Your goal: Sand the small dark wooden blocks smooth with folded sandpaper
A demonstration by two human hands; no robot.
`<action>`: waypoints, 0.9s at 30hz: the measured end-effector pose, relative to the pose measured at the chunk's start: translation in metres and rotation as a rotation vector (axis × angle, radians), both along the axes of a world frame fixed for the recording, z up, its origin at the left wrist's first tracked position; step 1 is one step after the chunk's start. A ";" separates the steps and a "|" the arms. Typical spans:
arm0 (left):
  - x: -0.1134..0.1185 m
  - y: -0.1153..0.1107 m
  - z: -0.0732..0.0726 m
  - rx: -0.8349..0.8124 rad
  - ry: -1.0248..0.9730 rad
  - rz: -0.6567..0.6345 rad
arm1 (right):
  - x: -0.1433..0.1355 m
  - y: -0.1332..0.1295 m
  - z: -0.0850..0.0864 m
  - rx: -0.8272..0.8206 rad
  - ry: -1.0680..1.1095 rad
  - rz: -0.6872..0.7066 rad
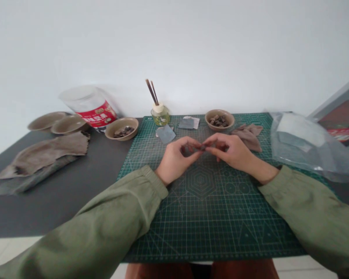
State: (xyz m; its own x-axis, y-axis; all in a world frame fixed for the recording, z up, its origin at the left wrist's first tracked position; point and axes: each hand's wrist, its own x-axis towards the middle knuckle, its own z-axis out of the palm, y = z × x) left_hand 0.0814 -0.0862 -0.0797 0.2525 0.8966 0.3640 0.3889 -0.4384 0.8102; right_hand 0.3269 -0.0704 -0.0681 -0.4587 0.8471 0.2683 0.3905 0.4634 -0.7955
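Over the green cutting mat [203, 224], my left hand [180, 157] and my right hand [229, 151] meet at their fingertips. Between them they pinch a small dark piece [203, 147], too small to make out in detail. Just behind my right hand stands a tan bowl [220, 119] of small brown pieces. Grey sandpaper-like squares [166, 134] [187, 123] lie behind my left hand. A crumpled brown cloth [249, 135] rests beside my right hand.
A glass diffuser with sticks [160, 114] stands at the mat's back edge. To the left are a bowl of dark pieces [122, 129], a tilted clear jar [90, 106], two more bowls [69, 124] and a brown cloth [49, 153]. A plastic bag [311, 143] lies right.
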 end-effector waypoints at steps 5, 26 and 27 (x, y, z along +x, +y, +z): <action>0.001 -0.002 0.002 0.012 -0.012 -0.012 | 0.001 -0.005 0.002 -0.032 0.077 0.027; -0.004 -0.007 0.006 0.293 -0.072 -0.112 | 0.001 -0.013 0.009 -0.265 0.345 0.199; -0.005 -0.008 0.007 0.306 -0.071 -0.130 | 0.001 -0.014 0.010 -0.262 0.345 0.205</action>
